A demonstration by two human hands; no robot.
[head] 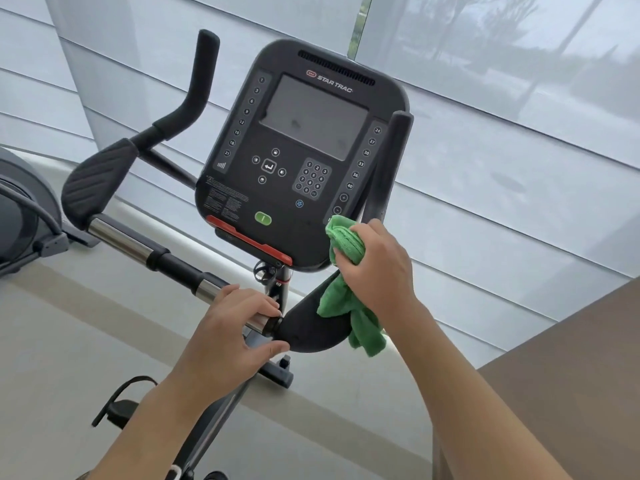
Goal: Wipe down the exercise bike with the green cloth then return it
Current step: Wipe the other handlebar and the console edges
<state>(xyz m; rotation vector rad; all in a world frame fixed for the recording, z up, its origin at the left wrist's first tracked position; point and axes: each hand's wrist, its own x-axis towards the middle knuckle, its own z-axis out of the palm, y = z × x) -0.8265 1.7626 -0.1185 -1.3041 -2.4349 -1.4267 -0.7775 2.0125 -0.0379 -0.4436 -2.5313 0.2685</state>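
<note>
Your right hand (375,268) grips the bunched green cloth (341,289) against the exercise bike (298,161) console's lower right corner; your left hand (228,327) curls round its chrome handlebar (131,245); pale blinds (519,150) behind, grey floor (86,341) beneath.

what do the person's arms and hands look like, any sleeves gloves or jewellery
Both arms are bare as far as the frame shows, with no sleeve in view on either forearm. The left hand and the right hand wear no gloves. No ring, watch or wristband shows on either one. The fingernails that show are short and unpainted. A dark patch sits at the frame's bottom edge by the left forearm; what it is cannot be told.
</note>
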